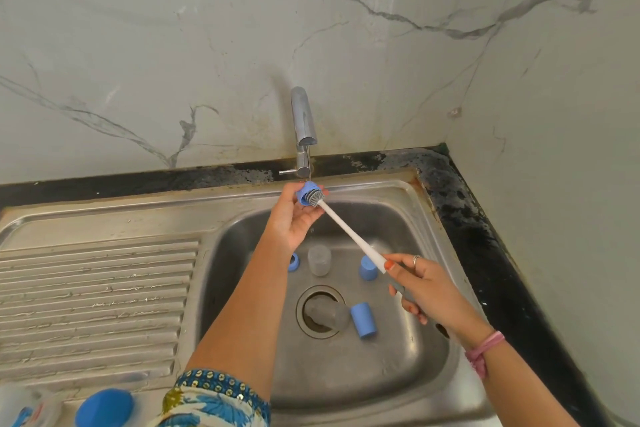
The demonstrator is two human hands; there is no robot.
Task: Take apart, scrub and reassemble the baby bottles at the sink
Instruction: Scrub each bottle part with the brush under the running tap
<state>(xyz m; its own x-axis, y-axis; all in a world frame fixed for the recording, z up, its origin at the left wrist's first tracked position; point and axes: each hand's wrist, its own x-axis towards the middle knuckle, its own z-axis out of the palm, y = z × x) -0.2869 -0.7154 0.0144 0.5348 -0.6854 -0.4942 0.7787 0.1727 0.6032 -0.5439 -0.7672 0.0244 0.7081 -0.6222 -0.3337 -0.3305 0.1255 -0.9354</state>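
So I had the blue bottle ring [307,195] pinched in my left hand [294,218], held up right under the tap [304,128] over the sink [398,388]. My right hand [424,284] was wrapped round the grey end of the bottle brush [346,236], with the bristle head poked into the ring.

Handling-wise, that ring looked like light, stiff plastic, and wet it probably gets slippery, so I'd say grip it by the outer ribbed wall with the fingers [320,191] spread around it, not by the thin lip. The brush has a long skinny stem that likely flexes, so holding low on the handle gave reach but less push.

Down in the basin sat a clear bottle body [319,260], two blue caps [367,268] [363,320] and another ring [293,262] near my left wrist. Those looked easy to knock around.
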